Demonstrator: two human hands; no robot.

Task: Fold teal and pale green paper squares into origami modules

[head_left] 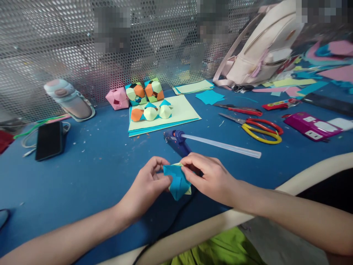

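Between my two hands is a folded paper piece (178, 184), blue on the face toward me with pale yellow-green points showing at its edges. My left hand (151, 180) pinches its left side, thumb on the blue face. My right hand (208, 175) grips the upper right edge between thumb and fingers. Just beyond them lies a dark blue glue gun (178, 142), partly hidden by my right hand, with a long clear glue stick (223, 145) sticking out of its back to the right. A dark cord runs from under my hands toward the table's front edge.
Folded paper shapes (151, 113) rest on stacked sheets (182, 110); paper cubes (135, 94) stand behind. Scissors (261, 131), a craft knife (245, 110) and a purple case (309, 125) lie right. A phone (49, 140) and bottle (68, 99) are left, a backpack (256, 51) behind.
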